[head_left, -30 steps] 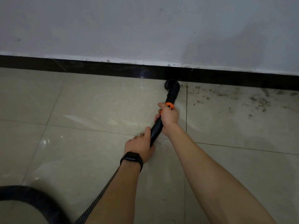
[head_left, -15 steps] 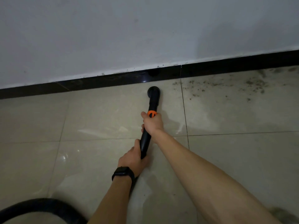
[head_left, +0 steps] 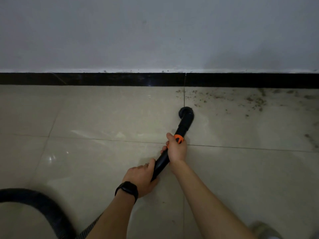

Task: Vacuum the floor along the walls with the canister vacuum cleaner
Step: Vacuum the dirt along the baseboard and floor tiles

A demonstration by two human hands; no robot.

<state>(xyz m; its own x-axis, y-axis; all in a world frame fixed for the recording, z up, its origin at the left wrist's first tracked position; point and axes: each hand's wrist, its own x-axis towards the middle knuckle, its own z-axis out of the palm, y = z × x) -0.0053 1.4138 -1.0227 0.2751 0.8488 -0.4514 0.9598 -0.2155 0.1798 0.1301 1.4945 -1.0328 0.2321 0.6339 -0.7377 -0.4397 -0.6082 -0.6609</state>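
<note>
Both hands grip the black vacuum wand: the right hand by its orange collar, the left hand nearer the person. The round brush head sits on the tiled floor, near the black baseboard, just left of scattered dirt.

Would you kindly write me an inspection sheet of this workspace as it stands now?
Surface: glossy beige tile floor; dirt scattered by the baseboard on the right.
Job's things: black wand, its brush head on the floor at the dirt's left edge, short of the baseboard; hose loops at lower left.
Clutter: nothing seen.
Grips: right hand holds the wand at its orange ring; left hand holds the lower end.
Cables: braided cord beneath the left forearm.
Surroundings: pale wall, black baseboard.
</note>
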